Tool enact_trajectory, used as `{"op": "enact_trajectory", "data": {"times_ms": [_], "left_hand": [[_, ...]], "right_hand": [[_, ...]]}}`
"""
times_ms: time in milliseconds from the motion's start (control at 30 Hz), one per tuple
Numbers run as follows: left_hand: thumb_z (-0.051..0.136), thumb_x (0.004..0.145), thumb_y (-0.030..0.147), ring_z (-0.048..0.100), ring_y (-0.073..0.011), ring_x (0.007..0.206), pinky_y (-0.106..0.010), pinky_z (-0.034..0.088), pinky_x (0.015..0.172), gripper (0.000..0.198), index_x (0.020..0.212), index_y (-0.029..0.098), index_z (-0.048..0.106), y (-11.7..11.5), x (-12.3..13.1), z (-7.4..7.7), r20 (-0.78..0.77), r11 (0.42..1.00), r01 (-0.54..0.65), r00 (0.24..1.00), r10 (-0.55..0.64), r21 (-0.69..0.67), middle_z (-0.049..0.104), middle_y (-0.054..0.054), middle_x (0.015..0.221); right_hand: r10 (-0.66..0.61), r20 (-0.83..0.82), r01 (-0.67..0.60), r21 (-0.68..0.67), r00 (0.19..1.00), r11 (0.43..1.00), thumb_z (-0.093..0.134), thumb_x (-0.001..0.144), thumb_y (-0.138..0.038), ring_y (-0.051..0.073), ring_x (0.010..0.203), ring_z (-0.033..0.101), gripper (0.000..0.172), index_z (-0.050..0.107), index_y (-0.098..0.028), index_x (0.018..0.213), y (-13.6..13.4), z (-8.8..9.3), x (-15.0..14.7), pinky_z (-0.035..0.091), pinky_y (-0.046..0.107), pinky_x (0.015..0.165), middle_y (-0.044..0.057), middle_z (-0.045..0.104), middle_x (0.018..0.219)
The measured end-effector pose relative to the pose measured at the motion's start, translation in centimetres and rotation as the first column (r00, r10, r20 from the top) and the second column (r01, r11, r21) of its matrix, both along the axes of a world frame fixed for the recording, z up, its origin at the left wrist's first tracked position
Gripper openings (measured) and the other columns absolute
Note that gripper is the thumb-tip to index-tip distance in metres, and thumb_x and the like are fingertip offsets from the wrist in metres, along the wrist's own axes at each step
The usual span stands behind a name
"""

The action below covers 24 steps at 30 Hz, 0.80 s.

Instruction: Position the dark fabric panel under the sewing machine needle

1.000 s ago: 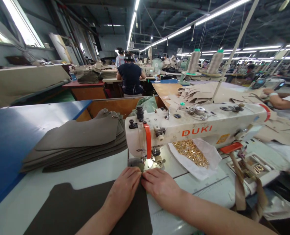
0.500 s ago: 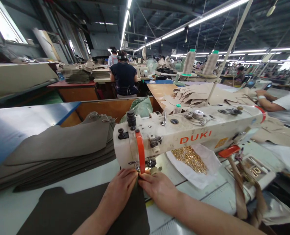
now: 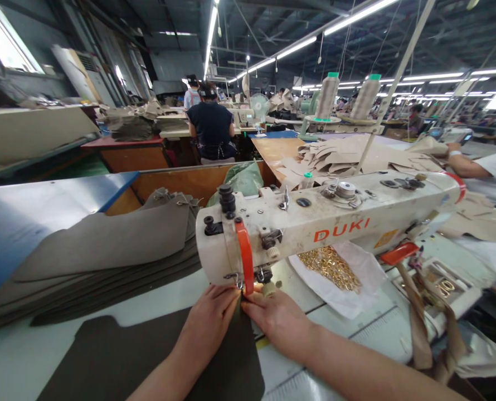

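A dark grey-brown fabric panel (image 3: pixel 131 345) lies on the sewing table, its upper corner under the head of a white sewing machine (image 3: pixel 290 234). My left hand (image 3: pixel 212 317) presses the panel's edge with closed fingers, just left of the needle area. From the other side my right hand (image 3: pixel 279 320) pinches at the same edge, thumb and fingertips close to the left hand's. A red guard strip (image 3: pixel 245 256) hangs in front of the needle, which I cannot see. The fingertips are partly hidden below the machine head.
Left of the machine is a stack of grey fabric pieces (image 3: pixel 106 245). Behind the arm, a white bag (image 3: pixel 340 298) holds gold metal rings (image 3: pixel 331 267). Straps (image 3: pixel 417 328) hang by a parts tray (image 3: pixel 440 284) at right. Co-workers (image 3: pixel 212 125) sit farther off.
The view has shifted slightly, so the machine and both hands appear a little farther right. Both hands remain on the fabric by the needle area; little else differs.
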<state>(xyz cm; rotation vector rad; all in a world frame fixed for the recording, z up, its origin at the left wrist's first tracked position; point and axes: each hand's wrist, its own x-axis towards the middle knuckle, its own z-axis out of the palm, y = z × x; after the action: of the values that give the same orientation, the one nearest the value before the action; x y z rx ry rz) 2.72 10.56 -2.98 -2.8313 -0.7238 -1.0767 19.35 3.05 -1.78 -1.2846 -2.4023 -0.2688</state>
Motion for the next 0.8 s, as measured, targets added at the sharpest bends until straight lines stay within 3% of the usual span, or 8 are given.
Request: {"op": "enact_trajectory", "data": {"times_ms": [233,367,500,633,800], "left_hand": [[0.033,0.096,0.022,0.067,-0.0185,0.076,-0.032,0.059,0.073,0.037,0.082,0.016,0.067,-0.4,0.2,0.7,-0.007,0.999,-0.017,1.000,0.018,0.040,0.072,-0.007,0.080],[0.033,0.094,0.015,0.068,-0.0181,0.086,-0.032,0.059,0.080,0.035,0.094,0.013,0.068,-0.9,-0.4,0.8,-0.079,0.996,-0.014,0.997,0.021,0.089,0.074,-0.008,0.090],[0.033,0.089,0.008,0.067,-0.0184,0.097,-0.031,0.057,0.085,0.037,0.104,0.012,0.067,-1.2,-1.4,-0.1,-0.198,0.990,-0.038,0.978,0.065,0.137,0.073,-0.010,0.103],[0.034,0.083,0.003,0.064,-0.0192,0.107,-0.031,0.054,0.091,0.043,0.110,0.012,0.066,-1.1,-1.9,-0.9,-0.283,0.984,0.015,0.958,0.036,0.177,0.071,-0.010,0.112],[0.035,0.079,0.002,0.062,-0.0196,0.110,-0.031,0.051,0.095,0.045,0.111,0.011,0.065,-0.9,-2.0,-0.8,-0.306,0.972,0.032,0.951,0.042,0.233,0.070,-0.011,0.113]], "right_hand": [[-0.039,-0.050,0.044,0.091,0.998,0.995,0.054,0.089,-0.019,0.021,0.091,0.061,0.014,0.061,-0.014,0.099,-0.3,-1.0,0.3,0.050,0.033,0.072,0.006,0.069,0.105],[0.057,-0.065,-0.048,0.139,0.996,0.989,0.050,0.091,-0.020,0.018,0.097,0.060,0.012,0.061,-0.015,0.094,-0.4,-1.2,0.6,0.048,0.031,0.080,0.004,0.069,0.105],[0.106,-0.023,-0.104,0.069,0.994,0.992,0.050,0.092,-0.023,0.015,0.097,0.060,0.014,0.061,-0.016,0.099,-0.4,-1.2,0.7,0.047,0.029,0.087,0.004,0.069,0.102],[0.092,0.017,-0.092,-0.004,0.996,0.996,0.049,0.092,-0.023,0.015,0.100,0.059,0.015,0.061,-0.016,0.099,-0.3,-1.1,0.5,0.047,0.028,0.089,0.005,0.069,0.102],[0.091,0.017,-0.090,-0.048,0.996,0.995,0.050,0.092,-0.022,0.015,0.099,0.059,0.012,0.059,-0.015,0.096,-0.3,-0.9,0.3,0.048,0.027,0.089,0.003,0.068,0.097]]}}
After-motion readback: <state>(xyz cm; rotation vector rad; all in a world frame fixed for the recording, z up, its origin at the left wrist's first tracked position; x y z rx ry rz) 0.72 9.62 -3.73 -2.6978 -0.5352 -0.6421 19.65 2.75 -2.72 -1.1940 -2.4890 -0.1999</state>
